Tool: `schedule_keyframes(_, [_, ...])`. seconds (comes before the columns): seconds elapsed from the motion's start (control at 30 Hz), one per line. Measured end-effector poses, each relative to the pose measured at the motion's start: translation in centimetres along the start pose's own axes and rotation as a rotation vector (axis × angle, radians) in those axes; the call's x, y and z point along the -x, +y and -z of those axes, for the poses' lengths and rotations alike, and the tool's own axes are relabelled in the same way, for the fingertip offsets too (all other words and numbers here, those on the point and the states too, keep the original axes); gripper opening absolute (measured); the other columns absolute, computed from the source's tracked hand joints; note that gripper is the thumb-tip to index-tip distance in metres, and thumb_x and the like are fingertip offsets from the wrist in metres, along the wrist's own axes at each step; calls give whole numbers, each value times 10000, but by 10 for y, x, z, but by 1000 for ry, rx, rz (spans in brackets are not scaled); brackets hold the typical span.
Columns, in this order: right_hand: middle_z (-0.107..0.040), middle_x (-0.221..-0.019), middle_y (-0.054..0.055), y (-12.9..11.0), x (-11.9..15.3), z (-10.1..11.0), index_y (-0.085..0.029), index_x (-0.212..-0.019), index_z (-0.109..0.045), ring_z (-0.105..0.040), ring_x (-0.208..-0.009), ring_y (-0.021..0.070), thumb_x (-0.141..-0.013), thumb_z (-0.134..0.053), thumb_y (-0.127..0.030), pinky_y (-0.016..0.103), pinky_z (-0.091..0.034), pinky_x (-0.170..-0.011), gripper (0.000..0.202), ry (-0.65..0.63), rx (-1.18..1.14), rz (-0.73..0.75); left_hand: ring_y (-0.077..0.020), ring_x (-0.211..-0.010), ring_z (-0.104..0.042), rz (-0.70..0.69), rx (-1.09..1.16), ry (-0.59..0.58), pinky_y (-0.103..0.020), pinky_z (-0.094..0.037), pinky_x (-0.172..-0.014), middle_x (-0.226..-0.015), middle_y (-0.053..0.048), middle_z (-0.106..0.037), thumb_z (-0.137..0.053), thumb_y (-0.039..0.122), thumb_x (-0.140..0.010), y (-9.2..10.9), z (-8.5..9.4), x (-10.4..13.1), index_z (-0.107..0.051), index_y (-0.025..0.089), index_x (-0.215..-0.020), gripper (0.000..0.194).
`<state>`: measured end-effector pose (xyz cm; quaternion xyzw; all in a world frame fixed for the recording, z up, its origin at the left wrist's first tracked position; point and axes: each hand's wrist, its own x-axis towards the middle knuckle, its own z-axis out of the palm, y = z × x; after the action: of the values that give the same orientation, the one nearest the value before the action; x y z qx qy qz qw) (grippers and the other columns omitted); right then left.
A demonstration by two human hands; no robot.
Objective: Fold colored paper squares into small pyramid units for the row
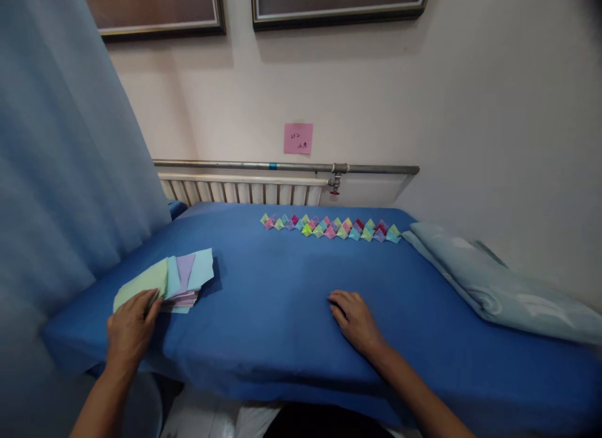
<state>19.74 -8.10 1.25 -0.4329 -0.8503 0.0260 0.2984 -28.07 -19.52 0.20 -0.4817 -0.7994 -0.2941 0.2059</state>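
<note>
On the left, my left hand (132,322) is at the near edge of a pale green paper sheet (143,284), with thumb and fingers closed on it. The green sheet lies over a stack of coloured paper (200,268), where light blue, purple and pink pieces show. My right hand (355,319) rests on the blue cloth, holding nothing, its fingers loosely bent and the thumb a little apart. Beyond both hands, small folded paper pieces (332,228) in many colours stand in rows.
A blue sheet (263,325) covers the bed. At the right lies a folded pale green blanket (498,281). A blue curtain (70,143) hangs at the left. Behind the bed are a radiator (244,192), a pipe with a red valve (335,192) and a pink note (298,138) on the wall.
</note>
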Motion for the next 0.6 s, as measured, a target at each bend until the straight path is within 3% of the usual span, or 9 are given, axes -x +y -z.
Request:
schedule_keyframes(0.2, [-721,-1026,89,-1,0,0,-212,-993,-709,-654,-953,225,-872,-462,-165,410,-533,-841,279,6,14,-5,-251,-947,-627,-9,30,12,-410,-475,-816,-976,0,-729,-355,468,-830,-1,-2,-3,-642,295,-930,350])
schedule_keyframes(0.37, [-726,-1023,87,2,0,-1,-214,-984,-714,-661,-961,222,-874,-447,-187,405,-527,-852,290,-8,6,11,-249,-897,-624,5,62,92,-398,-463,-824,-926,-26,-717,-370,486,-843,4,7,-4,-649,251,-883,367])
schedule_keyframes(0.43, [-733,-1002,83,6,1,-4,-228,-972,-720,-668,-944,234,-879,-433,-229,425,-531,-838,302,3,-5,29,-254,-890,-632,17,187,63,-383,-453,-837,-908,-62,-723,-430,470,-817,9,14,-5,-662,221,-852,342])
schedule_keyframes(0.5, [-736,-984,89,12,1,-9,-227,-955,-726,-672,-935,255,-892,-419,-304,450,-531,-833,322,24,-4,21,-280,-928,-630,114,304,64,-405,-427,-869,-927,-105,-726,-485,443,-792,13,20,-7,-682,198,-838,317])
schedule_keyframes(0.6, [-737,-984,94,21,-1,-18,-215,-953,-728,-674,-925,279,-884,-431,-409,468,-528,-830,361,14,-7,-1,-263,-943,-634,184,300,116,-393,-424,-881,-945,-88,-730,-506,433,-794,14,21,-10,-691,204,-842,298])
